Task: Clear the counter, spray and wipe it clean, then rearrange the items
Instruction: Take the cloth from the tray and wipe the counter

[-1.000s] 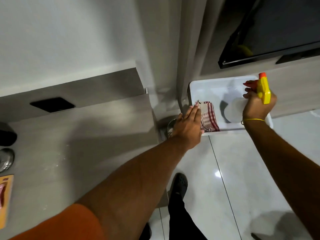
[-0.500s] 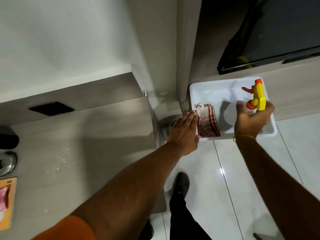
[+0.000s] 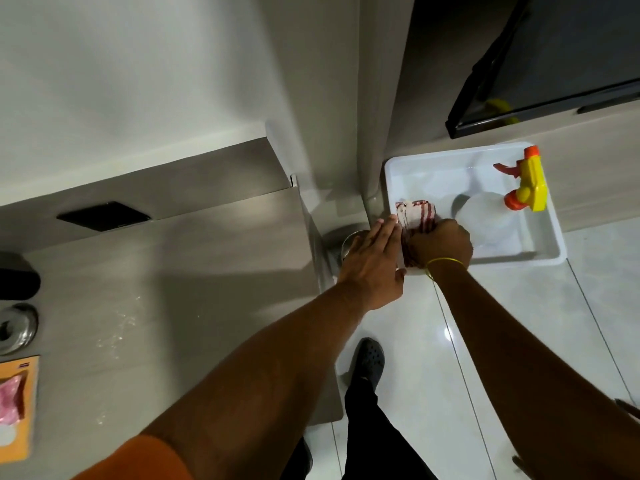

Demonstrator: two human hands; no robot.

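Note:
A white plastic tray point(image 3: 433, 161) lies on the floor right of the counter. In it stands a spray bottle point(image 3: 526, 183) with a yellow and orange head, free of any hand. A folded red-and-white striped cloth point(image 3: 415, 211) lies at the tray's left side. My right hand point(image 3: 440, 242) is closed over the near end of the cloth. My left hand point(image 3: 372, 258) rests flat, fingers together, against the tray's left edge beside the cloth. The grey counter point(image 3: 166, 278) shows wet speckles near its middle.
A steel lid point(image 3: 15, 329), a dark object point(image 3: 17, 280) and an orange packet point(image 3: 14, 407) sit at the counter's left edge. A black wall plate point(image 3: 104, 216) is behind. A steel vessel point(image 3: 349, 242) sits by the counter's corner. My shoe point(image 3: 370, 358) stands on the glossy floor.
My right hand let go of the spray bottle, which now stands in the tray, and moved left to close on the striped cloth. My left hand stayed at the tray's edge.

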